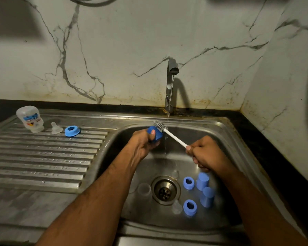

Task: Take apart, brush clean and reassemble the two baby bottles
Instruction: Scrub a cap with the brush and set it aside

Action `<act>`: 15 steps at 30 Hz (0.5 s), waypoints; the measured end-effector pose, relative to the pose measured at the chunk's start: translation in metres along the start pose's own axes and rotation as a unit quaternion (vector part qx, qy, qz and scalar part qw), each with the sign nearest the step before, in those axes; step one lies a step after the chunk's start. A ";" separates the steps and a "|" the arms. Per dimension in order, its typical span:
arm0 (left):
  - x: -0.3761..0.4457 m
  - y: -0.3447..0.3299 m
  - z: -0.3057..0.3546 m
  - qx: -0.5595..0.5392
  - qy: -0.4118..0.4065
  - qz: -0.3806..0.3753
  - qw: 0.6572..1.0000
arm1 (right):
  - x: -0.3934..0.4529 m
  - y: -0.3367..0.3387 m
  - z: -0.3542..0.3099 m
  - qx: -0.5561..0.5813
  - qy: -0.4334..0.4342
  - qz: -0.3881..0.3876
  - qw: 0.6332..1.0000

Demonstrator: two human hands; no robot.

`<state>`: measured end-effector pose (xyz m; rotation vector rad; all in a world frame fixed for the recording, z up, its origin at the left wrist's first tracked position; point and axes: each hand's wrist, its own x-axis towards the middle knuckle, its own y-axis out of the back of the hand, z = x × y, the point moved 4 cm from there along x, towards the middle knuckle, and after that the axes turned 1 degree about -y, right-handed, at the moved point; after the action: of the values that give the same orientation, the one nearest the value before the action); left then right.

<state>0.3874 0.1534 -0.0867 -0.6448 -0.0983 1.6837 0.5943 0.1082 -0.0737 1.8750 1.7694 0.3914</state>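
Observation:
My left hand [144, 142] grips a blue bottle cap [156, 134] over the sink basin. My right hand [205, 153] holds the white handle of a bottle brush [174, 138], whose grey bristles sit at the cap's mouth under a thin stream of water. On the drainboard stand an upside-down clear bottle [30, 118], a clear teat [55, 128] and a blue collar ring [71, 130]. In the basin lie two blue rings [188, 182] [190, 207], two blue caps [202, 181] [208, 197], a clear teat [176, 207] and a clear bottle [144, 189].
The steel tap [171, 80] runs at the back of the sink. The drain [164, 190] sits mid-basin. The ribbed drainboard [43, 157] stretches left. A marble wall rises behind and to the right, with a black counter edge [274, 148] along the sink's right side.

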 end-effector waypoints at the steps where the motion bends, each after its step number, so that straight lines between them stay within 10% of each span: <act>1: 0.000 0.001 0.001 0.008 -0.005 -0.001 1.000 | 0.001 0.004 0.001 -0.018 0.005 0.015 1.000; 15: 0.000 0.010 0.002 0.163 -0.023 0.034 0.986 | -0.002 0.026 0.008 -0.093 -0.005 0.077 0.993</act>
<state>0.3780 0.1520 -0.0895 -0.3672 0.1661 1.7306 0.6196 0.1046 -0.0655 1.8806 1.5304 0.5818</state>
